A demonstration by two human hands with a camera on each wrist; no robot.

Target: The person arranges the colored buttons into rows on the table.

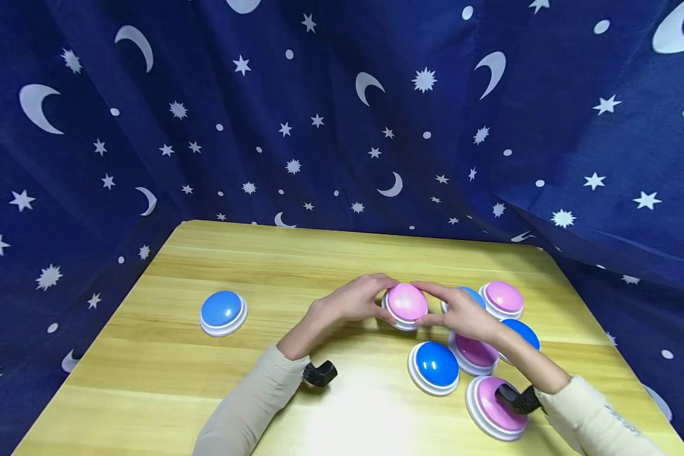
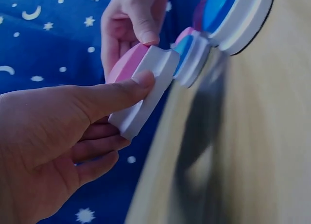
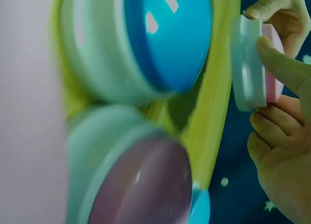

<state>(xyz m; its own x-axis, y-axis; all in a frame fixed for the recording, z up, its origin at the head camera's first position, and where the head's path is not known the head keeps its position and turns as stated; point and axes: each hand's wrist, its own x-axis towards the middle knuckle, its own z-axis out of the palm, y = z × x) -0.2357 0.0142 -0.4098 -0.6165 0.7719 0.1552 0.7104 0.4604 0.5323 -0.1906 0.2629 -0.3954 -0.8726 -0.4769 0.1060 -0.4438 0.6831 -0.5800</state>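
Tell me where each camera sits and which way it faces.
Head: on the head, facing forward and down at the table; left hand, right hand and sleeves show.
Left wrist: on that wrist, facing the held pink button; left hand near, right hand beyond.
Right wrist: on that wrist, facing other buttons and the held one; right hand near, left hand beyond.
Both wrist views share the held pink button, seen between the two hands.

Pale wooden tabletop [image 1: 148, 373] beneath the grip, navy star-and-moon curtain [image 1: 319, 82] behind it, lone blue button [image 1: 221, 309] well left, glossy blue button [image 1: 436, 364] nearer the viewer, light pink button [image 1: 504, 296] off right, what looks like a half-hidden blue button [image 1: 473, 294] between.
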